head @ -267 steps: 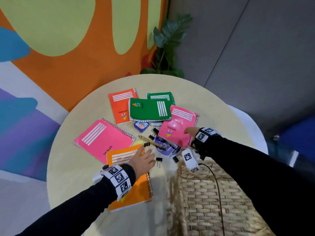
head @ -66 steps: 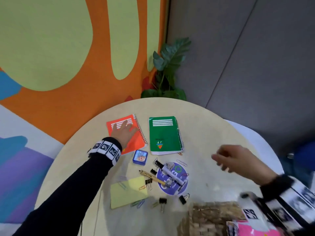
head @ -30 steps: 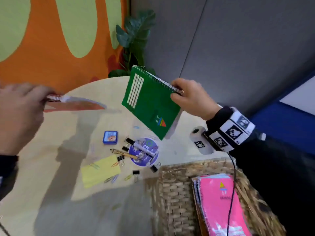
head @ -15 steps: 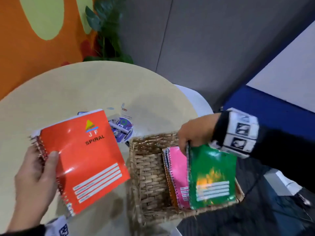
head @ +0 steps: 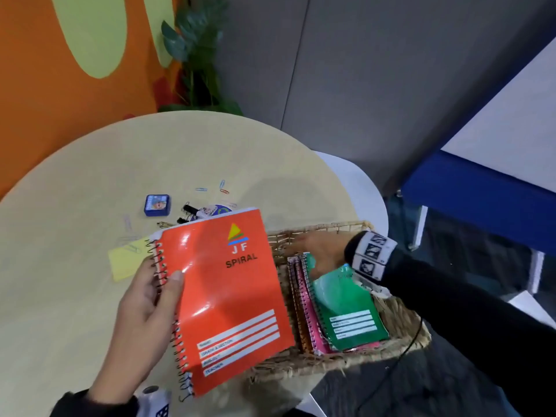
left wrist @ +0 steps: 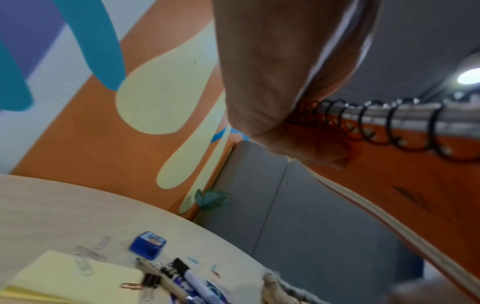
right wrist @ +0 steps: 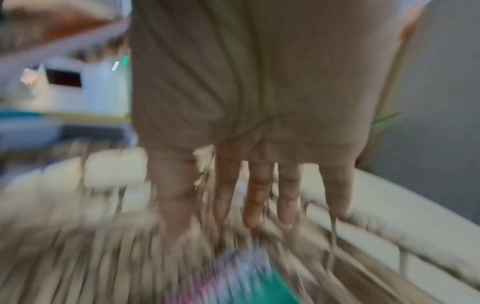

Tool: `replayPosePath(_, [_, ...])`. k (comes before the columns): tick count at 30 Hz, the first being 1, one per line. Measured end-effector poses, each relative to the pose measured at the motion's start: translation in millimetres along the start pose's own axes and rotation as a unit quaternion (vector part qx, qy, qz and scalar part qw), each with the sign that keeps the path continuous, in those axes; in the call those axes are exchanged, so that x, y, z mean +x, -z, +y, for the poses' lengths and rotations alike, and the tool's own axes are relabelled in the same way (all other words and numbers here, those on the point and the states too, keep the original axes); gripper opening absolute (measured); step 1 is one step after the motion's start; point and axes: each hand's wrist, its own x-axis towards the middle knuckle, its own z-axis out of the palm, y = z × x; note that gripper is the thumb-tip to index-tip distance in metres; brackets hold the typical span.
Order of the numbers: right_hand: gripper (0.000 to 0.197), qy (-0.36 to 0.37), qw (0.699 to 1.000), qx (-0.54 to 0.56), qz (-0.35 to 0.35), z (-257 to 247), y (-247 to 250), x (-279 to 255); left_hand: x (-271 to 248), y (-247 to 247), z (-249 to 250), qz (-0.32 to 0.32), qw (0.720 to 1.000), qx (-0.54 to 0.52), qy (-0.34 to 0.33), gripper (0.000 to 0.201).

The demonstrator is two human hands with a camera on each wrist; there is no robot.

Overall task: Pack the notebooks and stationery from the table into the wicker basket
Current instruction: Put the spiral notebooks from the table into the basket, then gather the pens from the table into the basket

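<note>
We start with the round table (head: 90, 182), which carries everything; the wicker basket (head: 400, 335) sits at its near right edge, partly overhanging. Inside the basket we see several spiral notebooks stacked together, the green notebook (head: 349, 311) on top, with pink and orange covers showing along its left side. Our right hand (head: 319, 251) is over the far end of the basket with its fingers stretched out straight and holding nothing; the right wrist view, though blurred, shows the same spread fingers above the weave.

Our left hand (head: 144, 311) grips the orange notebook (head: 228, 293) by its spiral edge, thumb on the cover and fingers behind, holding it in the air just left of the basket. We judge this to be the last notebook to go in.

Still lying toward the middle of the table is the small stationery: a yellow sticky-note pad (head: 126, 260), a little blue box (head: 157, 204), a marker (left wrist: 200, 286) and a pencil lying on a round purple object, black binder clips (left wrist: 152, 279), and loose paper clips (head: 222, 185) scattered around them.

So by our reckoning the notebooks are nearly all packed, while none of the loose stationery that we can see has been gathered yet.
</note>
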Motion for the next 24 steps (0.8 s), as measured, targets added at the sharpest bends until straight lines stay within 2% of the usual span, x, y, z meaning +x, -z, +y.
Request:
replayPosePath(1, [0.084, 0.03, 0.988, 0.152, 0.016, -2, 2, -13, 2, -8, 4, -0.023, 1.0, -0.003, -0.006, 0.021])
replayPosePath(2, [0.09, 0.077, 0.948, 0.308, 0.025, -7, 2, -28, 4, -17, 9, -0.044, 0.999, -0.004, -0.009, 0.018])
replayPosePath(3, [0.09, 0.114, 0.892, 0.436, 0.036, -14, 1, -44, 6, -28, 13, -0.061, 0.998, -0.007, -0.012, 0.019])
replayPosePath(5, [0.079, 0.121, 0.799, 0.585, 0.072, -18, -9, -66, 12, -49, 19, -0.085, 0.996, 0.002, -0.011, 0.02])
replayPosePath(6, [0.07, 0.107, 0.771, 0.621, 0.096, -16, -18, -72, 14, -59, 21, -0.103, 0.995, 0.014, -0.003, 0.02])
replayPosePath(7, [0.062, 0.089, 0.752, 0.643, 0.117, -13, -24, -77, 16, -67, 23, -0.13, 0.991, 0.032, 0.008, 0.02])
replayPosePath(9, [0.052, 0.051, 0.735, 0.662, 0.141, 4, -38, -86, 18, -76, 19, -0.202, 0.976, 0.065, 0.052, 0.023])
replayPosePath(11, [0.048, 0.01, 0.726, 0.675, 0.133, 28, -54, -94, 20, -72, 8, -0.226, 0.964, 0.118, 0.072, 0.03])
replayPosePath(13, [0.041, -0.061, 0.74, 0.66, 0.115, 51, -72, -94, 23, -59, -6, -0.197, 0.96, 0.192, 0.05, 0.029])
replayPosePath(17, [0.015, -0.214, 0.825, 0.512, 0.105, 75, -98, -77, 28, -16, -38, -0.126, 0.952, 0.275, 0.041, 0.024])
replayPosePath(21, [0.013, -0.316, 0.899, 0.298, 0.06, 71, -107, -55, 36, 28, -69, -0.048, 0.932, 0.353, 0.074, 0.025])
replayPosePath(24, [0.022, -0.333, 0.921, 0.204, 0.01, 63, -107, -45, 45, 57, -91, -0.016, 0.914, 0.394, 0.096, 0.024])
